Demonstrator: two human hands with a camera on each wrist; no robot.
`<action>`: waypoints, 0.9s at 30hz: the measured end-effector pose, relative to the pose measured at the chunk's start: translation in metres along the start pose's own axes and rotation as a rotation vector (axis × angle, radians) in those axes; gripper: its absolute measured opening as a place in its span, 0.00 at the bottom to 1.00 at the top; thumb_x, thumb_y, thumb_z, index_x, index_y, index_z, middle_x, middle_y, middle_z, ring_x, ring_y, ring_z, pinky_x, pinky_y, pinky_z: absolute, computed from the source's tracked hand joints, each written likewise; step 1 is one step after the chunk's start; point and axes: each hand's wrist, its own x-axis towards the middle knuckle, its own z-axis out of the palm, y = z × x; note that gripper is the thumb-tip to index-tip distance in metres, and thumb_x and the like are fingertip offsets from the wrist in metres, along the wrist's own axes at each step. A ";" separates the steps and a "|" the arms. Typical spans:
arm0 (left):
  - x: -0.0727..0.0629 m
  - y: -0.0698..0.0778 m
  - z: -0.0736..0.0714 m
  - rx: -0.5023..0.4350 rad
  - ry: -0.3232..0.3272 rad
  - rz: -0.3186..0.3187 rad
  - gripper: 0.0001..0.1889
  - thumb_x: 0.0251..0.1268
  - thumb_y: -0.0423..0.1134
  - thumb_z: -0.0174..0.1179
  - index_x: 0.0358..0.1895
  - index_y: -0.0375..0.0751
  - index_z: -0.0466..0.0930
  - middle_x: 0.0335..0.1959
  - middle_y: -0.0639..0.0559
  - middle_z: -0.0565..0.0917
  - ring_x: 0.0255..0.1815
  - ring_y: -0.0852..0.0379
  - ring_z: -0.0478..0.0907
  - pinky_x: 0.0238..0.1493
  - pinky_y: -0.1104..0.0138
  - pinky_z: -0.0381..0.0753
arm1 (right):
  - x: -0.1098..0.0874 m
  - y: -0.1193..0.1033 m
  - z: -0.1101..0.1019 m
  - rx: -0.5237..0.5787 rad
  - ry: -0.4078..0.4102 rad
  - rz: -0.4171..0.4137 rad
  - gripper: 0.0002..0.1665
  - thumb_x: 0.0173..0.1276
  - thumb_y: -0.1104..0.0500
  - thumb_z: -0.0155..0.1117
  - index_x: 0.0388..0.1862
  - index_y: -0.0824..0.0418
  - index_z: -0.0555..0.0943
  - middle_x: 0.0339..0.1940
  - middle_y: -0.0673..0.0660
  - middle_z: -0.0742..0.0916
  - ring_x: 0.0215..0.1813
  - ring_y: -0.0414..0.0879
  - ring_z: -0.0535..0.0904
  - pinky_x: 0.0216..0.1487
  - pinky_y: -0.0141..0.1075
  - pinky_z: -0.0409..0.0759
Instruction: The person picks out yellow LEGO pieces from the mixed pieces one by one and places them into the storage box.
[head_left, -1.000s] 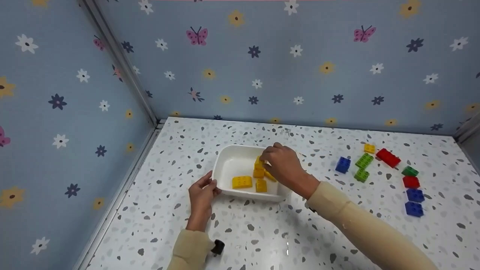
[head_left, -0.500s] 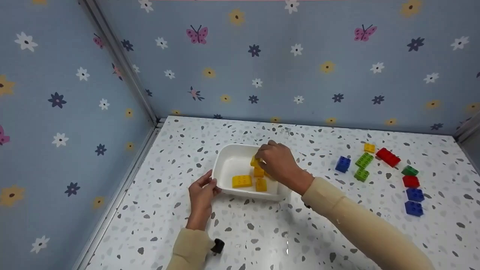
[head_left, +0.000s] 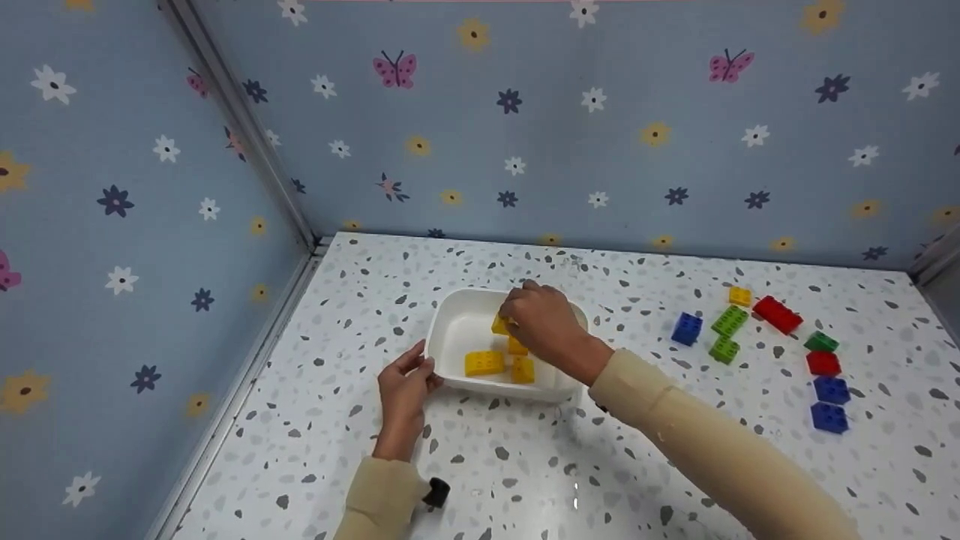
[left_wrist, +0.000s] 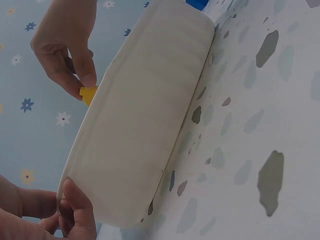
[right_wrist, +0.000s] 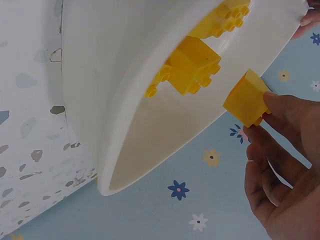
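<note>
A white plastic tub [head_left: 461, 319] stands on the speckled table. My left hand [head_left: 405, 390] grips its near left corner, thumb and fingers pinching the rim, as the left wrist view [left_wrist: 77, 207] also shows. My right hand [head_left: 547, 319] is over the tub and pinches a yellow toy brick [right_wrist: 247, 99] between thumb and fingertips, above the other bricks. Inside the tub lie several yellow bricks: a long one [head_left: 484, 363] at the left, a small one [head_left: 523, 370] near the front wall, and another [head_left: 517, 346] partly hidden under my right hand.
To the right lie loose bricks: a blue one [head_left: 686, 328], light green ones [head_left: 730, 321], a small yellow one [head_left: 739, 296] and a long red one [head_left: 778, 315]. Farther right, a dark green brick [head_left: 821, 342], a red one [head_left: 823, 364] and two blue ones [head_left: 830, 418] form a column. Patterned walls enclose the table.
My right hand has moved left across the tub, carrying the yellow brick away from the one below it. My left hand stays at the tub's corner.
</note>
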 end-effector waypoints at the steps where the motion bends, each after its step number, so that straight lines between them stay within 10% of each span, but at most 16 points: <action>1: 0.000 0.000 0.000 0.004 0.000 -0.002 0.21 0.76 0.25 0.58 0.70 0.31 0.78 0.52 0.40 0.76 0.33 0.58 0.77 0.36 0.74 0.84 | 0.001 -0.001 0.001 -0.001 0.001 -0.005 0.07 0.66 0.65 0.78 0.42 0.59 0.94 0.42 0.54 0.93 0.45 0.52 0.84 0.47 0.45 0.87; 27: 0.003 -0.001 -0.001 0.004 0.007 -0.002 0.21 0.75 0.24 0.59 0.69 0.30 0.78 0.50 0.39 0.77 0.32 0.58 0.77 0.35 0.73 0.84 | 0.022 -0.013 0.009 -0.003 -0.084 -0.056 0.08 0.70 0.64 0.76 0.46 0.61 0.94 0.43 0.56 0.93 0.43 0.54 0.84 0.50 0.45 0.88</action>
